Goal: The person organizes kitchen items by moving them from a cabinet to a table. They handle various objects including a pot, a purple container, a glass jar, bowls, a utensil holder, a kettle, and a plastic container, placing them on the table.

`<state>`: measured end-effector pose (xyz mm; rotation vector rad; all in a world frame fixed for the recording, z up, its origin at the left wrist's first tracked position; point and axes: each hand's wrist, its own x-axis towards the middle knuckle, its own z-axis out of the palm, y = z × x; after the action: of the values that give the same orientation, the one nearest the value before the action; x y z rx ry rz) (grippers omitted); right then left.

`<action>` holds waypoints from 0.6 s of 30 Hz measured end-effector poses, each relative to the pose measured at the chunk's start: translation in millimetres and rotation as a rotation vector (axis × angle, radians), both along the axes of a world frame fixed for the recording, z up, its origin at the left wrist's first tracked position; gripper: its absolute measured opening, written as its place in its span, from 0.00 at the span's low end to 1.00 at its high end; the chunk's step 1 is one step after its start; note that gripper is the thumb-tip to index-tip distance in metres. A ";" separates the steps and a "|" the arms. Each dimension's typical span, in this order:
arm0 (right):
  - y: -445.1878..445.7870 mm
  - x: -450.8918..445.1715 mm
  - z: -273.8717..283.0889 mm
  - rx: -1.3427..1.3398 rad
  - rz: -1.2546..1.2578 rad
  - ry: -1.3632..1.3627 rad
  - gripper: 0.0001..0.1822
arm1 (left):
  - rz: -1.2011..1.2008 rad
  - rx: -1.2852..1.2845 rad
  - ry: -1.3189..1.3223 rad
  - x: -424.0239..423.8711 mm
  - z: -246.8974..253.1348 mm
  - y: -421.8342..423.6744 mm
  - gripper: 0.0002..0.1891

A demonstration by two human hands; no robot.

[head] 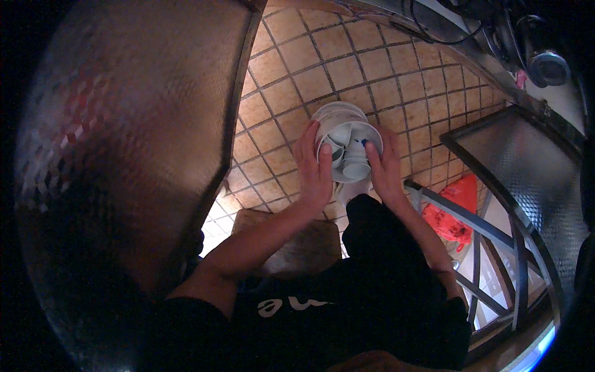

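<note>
Both hands hold a stack of white bowls [341,114] from its two sides, above a tiled floor. My left hand [316,167] grips the left side, its thumb over the rim of the top bowl. On the right side my right hand [386,162] does the same, with its thumb reaching inside. Several small white cups [356,166] lie tilted within the top bowl; blue marks show near the right thumb. The fingertips under the stack are hidden.
A brown stool seat [297,242] stands below my left forearm. At left rises a large textured panel [186,93]. To the right are a metal frame [465,218], a red plastic bag [453,209] and another textured panel [534,153]. Dark items lie on the upper right counter [558,102].
</note>
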<state>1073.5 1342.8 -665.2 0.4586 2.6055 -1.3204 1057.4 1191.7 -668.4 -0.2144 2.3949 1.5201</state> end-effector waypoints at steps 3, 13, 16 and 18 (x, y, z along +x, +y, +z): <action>-5.5 0.1 -2.2 -0.421 -0.255 -0.117 0.22 | -0.003 0.011 -0.015 -1.1 0.0 2.5 0.24; 2.9 15.4 15.8 -0.365 -0.202 -0.118 0.21 | -0.025 -0.043 -0.052 17.7 11.9 11.2 0.24; 4.5 18.1 10.7 -0.297 -0.146 -0.113 0.22 | -0.028 -0.036 -0.051 16.0 10.4 10.7 0.24; 4.6 11.7 12.0 -0.257 -0.086 -0.130 0.22 | -0.023 -0.015 -0.078 14.6 9.1 9.3 0.25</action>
<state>1085.2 1347.4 -653.2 0.5961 2.2944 -1.5686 1072.0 1201.1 -659.3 -0.2438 2.3409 1.4569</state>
